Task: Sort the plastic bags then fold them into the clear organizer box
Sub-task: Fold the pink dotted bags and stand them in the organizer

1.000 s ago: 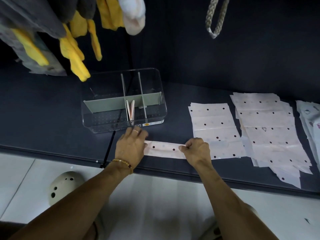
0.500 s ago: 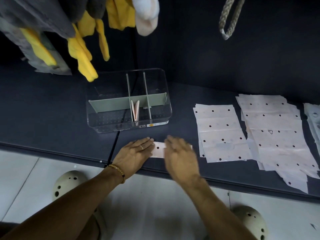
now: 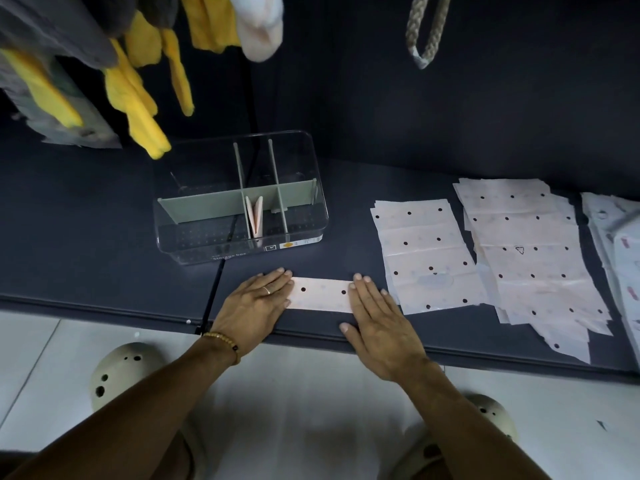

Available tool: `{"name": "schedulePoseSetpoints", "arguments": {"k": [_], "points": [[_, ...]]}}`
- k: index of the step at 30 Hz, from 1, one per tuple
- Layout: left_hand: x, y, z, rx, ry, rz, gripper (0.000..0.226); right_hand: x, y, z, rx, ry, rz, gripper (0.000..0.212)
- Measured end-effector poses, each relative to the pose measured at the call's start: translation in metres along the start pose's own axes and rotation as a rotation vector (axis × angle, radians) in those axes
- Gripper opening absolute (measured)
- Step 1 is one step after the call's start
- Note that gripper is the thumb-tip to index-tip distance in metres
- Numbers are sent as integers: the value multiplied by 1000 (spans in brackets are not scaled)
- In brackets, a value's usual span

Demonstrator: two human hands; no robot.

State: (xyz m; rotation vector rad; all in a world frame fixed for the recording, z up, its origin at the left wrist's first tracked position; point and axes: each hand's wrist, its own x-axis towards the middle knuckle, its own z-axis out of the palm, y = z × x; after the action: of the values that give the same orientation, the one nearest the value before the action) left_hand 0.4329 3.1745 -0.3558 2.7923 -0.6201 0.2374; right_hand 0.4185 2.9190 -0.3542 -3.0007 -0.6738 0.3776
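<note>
A pale pink dotted plastic bag folded into a narrow strip (image 3: 322,296) lies near the front edge of the dark surface (image 3: 86,237). My left hand (image 3: 254,306) lies flat on the strip's left end and my right hand (image 3: 377,320) lies flat on its right end, fingers straight. Behind them stands the clear organizer box (image 3: 239,199) with grey dividers; one folded pink bag (image 3: 254,216) stands in its middle front compartment. To the right lie flat piles of dotted bags: a smaller pile (image 3: 424,251) and a larger one (image 3: 530,258).
More bags (image 3: 620,244) lie at the far right edge. Yellow and grey cloths (image 3: 135,84) hang above the box, and a braided rope loop (image 3: 427,32) hangs at the top. White floor and two round cream shoes (image 3: 117,375) lie below the edge.
My right hand swept left over the strip and came back to its right end. Both hands now press flat where they earlier pinched the ends. The camera view shifted slightly.
</note>
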Motion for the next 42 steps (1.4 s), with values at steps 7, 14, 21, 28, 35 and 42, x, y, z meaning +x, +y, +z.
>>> {"name": "schedulePoseSetpoints", "arguments": {"k": [7,14,21,28,35,42], "points": [[-13,21,-8,89,37,-168,25,-1,-30,-11,13,111,109,52],[-33,32,-25,39,-252,-66,64,-4,-31,-9,110,179,20,45],[-20,41,-23,-191,-211,-152,28,-2,-49,-24,114,244,-31,34],[-3,52,-27,-650,-204,-494,20,5,-62,-21,649,310,246,15],[15,57,-15,-585,-139,-702,39,15,-55,-29,1019,184,568,21],[36,60,-9,-422,-220,-769,41,27,-58,-31,1070,166,703,33]]}}
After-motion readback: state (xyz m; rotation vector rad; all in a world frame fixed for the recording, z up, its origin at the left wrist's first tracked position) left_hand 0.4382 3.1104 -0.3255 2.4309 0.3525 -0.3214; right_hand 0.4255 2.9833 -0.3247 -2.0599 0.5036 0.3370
